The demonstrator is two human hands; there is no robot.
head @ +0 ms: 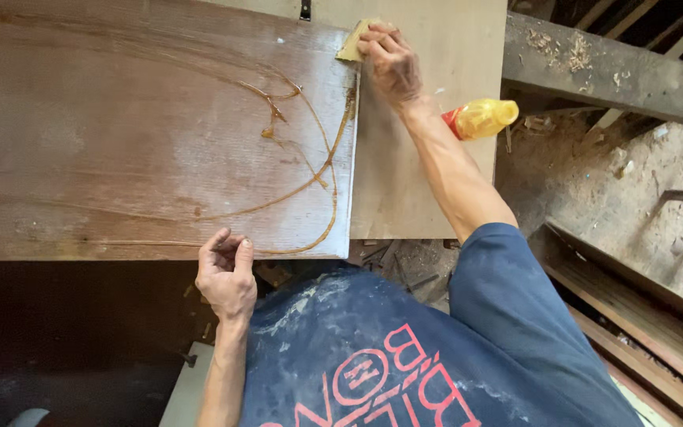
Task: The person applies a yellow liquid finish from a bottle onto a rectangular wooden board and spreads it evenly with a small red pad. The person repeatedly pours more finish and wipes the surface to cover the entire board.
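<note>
Brown board (144,134), wide and stiff, lies flat across the counter (428,158), streaked with wet amber glue (322,170) that looks slippery, so its dry near edge seems the safest place to grip. Left hand (227,277) curls loosely against that edge, while the right hand (393,63) pinches a small tan scrap (352,43) at the far corner, beside a yellow bottle (480,119).
</note>
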